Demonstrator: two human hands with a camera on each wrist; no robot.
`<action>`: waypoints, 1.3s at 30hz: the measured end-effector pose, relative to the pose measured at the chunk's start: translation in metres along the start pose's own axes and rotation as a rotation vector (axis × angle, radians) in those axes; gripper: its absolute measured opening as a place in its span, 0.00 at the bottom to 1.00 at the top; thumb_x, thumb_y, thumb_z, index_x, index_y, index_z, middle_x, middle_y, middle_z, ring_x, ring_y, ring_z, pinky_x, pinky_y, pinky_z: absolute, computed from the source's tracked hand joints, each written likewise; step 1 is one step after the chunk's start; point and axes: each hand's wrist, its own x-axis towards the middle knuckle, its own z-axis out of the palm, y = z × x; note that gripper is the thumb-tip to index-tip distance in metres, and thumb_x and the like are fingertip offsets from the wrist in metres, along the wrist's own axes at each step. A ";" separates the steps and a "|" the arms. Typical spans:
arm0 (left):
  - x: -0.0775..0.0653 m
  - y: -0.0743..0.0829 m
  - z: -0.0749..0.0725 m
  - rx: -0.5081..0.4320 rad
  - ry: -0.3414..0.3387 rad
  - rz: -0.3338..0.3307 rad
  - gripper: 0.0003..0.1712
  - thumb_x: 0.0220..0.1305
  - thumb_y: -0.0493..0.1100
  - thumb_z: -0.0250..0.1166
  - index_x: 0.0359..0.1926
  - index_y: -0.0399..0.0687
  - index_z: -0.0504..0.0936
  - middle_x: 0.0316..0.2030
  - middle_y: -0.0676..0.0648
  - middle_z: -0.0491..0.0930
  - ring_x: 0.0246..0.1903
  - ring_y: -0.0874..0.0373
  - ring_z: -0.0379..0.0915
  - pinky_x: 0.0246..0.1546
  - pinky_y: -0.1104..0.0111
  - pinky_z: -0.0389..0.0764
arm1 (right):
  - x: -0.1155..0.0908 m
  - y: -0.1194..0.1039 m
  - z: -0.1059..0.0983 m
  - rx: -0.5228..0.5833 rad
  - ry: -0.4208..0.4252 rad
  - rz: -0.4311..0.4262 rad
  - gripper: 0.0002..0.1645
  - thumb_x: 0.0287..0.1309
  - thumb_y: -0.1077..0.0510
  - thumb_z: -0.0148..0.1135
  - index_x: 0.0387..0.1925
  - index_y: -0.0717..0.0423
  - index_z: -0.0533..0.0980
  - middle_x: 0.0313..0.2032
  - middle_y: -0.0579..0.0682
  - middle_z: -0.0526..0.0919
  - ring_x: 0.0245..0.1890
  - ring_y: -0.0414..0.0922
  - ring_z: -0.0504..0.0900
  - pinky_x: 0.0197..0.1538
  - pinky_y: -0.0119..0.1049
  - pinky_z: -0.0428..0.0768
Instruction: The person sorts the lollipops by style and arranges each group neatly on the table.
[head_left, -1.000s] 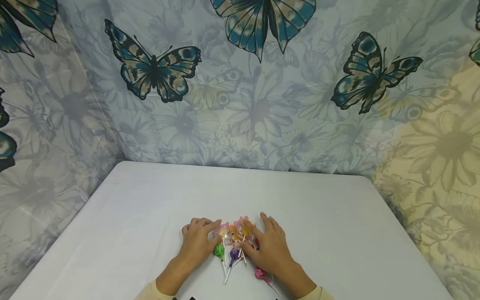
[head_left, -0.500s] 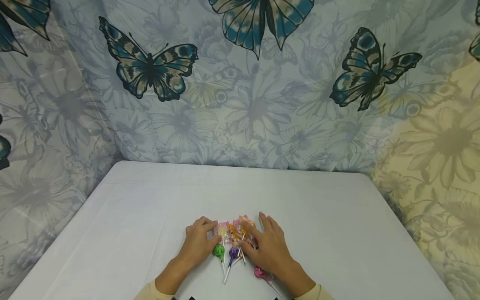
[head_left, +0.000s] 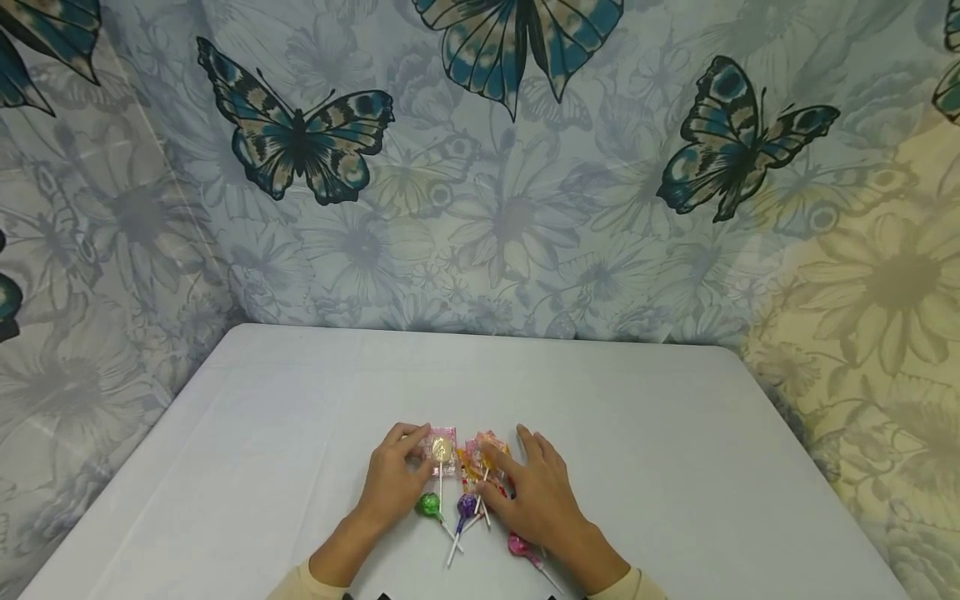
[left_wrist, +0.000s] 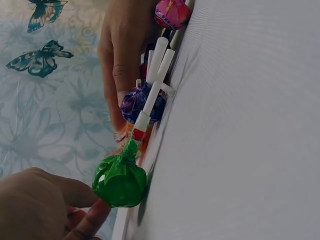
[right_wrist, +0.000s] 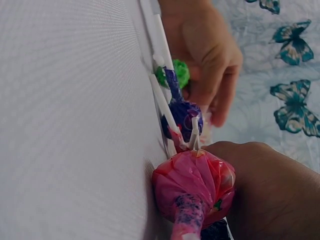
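My left hand pinches, with thumb and forefinger, the left edge of a lollipop in a clear wrapper with pink edges; its candy is pale yellow. Near that thumb lies a green-wrapped lollipop, its stick crossing that of a purple lollipop. My right hand rests over several lollipops in orange and pink wrappers, partly hidden beneath its palm, with its outer fingers straight. Beside the right wrist a pink lollipop lies on the cloth.
A white table spreads around the lollipops. Behind it and along both sides hangs a floral cloth backdrop with large blue butterflies.
My left hand has moved slightly forward, and the yellow lollipop has shifted away from me with it. The green lollipop has turned and slid a little left. My right hand stays put.
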 end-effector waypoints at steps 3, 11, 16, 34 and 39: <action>0.005 0.001 -0.003 -0.033 0.052 0.000 0.29 0.46 0.22 0.71 0.53 0.28 0.78 0.44 0.46 0.75 0.35 0.58 0.78 0.37 0.66 0.80 | 0.000 0.000 0.000 0.003 0.003 -0.003 0.34 0.55 0.31 0.59 0.62 0.37 0.75 0.65 0.66 0.62 0.64 0.68 0.59 0.60 0.66 0.57; 0.026 0.005 -0.013 -0.026 0.140 0.039 0.28 0.46 0.22 0.71 0.53 0.27 0.78 0.44 0.42 0.76 0.34 0.56 0.79 0.41 0.58 0.79 | 0.001 0.000 -0.001 0.020 -0.017 0.004 0.34 0.57 0.33 0.58 0.63 0.38 0.74 0.65 0.66 0.62 0.64 0.68 0.58 0.60 0.66 0.57; 0.047 0.005 -0.018 -0.024 0.150 0.026 0.28 0.47 0.22 0.69 0.54 0.27 0.77 0.45 0.41 0.76 0.34 0.53 0.80 0.41 0.56 0.79 | 0.001 0.001 -0.002 0.021 -0.031 0.010 0.35 0.57 0.32 0.58 0.63 0.38 0.74 0.66 0.65 0.62 0.64 0.68 0.58 0.61 0.66 0.56; 0.112 -0.009 -0.032 -0.047 0.079 -0.016 0.30 0.52 0.25 0.66 0.59 0.27 0.73 0.51 0.38 0.73 0.39 0.47 0.78 0.47 0.55 0.76 | -0.004 0.002 0.003 0.070 -0.032 0.011 0.34 0.57 0.31 0.57 0.63 0.35 0.73 0.66 0.65 0.61 0.64 0.69 0.58 0.61 0.66 0.56; 0.125 -0.017 -0.029 -0.053 0.071 -0.060 0.31 0.53 0.25 0.65 0.60 0.29 0.72 0.51 0.38 0.73 0.40 0.48 0.77 0.47 0.57 0.76 | -0.002 0.002 0.002 0.060 -0.033 0.015 0.34 0.57 0.32 0.58 0.63 0.36 0.73 0.66 0.65 0.62 0.64 0.68 0.58 0.61 0.65 0.56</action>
